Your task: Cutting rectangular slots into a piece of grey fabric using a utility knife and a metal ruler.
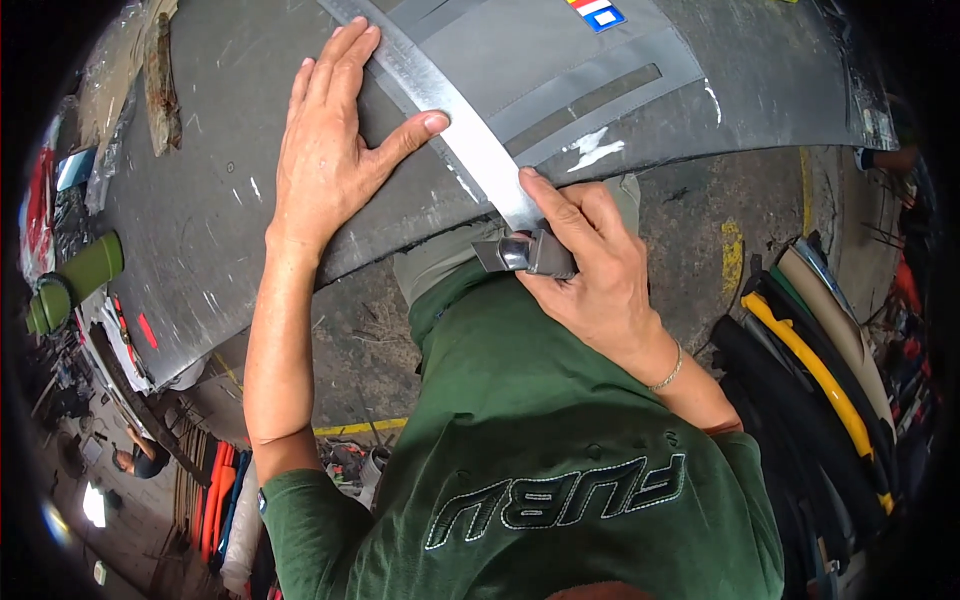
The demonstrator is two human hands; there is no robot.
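A long metal ruler lies slantwise over a grey fabric panel with slots and strips on it. My left hand lies flat on the dark table, its fingers stretched out; the fingertips and thumb press along the ruler's left edge. At the ruler's near end, my right hand is closed around a dark tool with a shiny metal collar, which looks like a cutter knife. The right forefinger and thumb reach toward the ruler's end. The tool sticks out past the table's front edge, and its handle is mostly hidden in the palm.
The dark worktable carries white scuffs. A colourful label sits on the panel. A green roll and plastic wrapping lie at the left. Rolls of material, one yellow, stand at the right. Another person is far behind, lower left.
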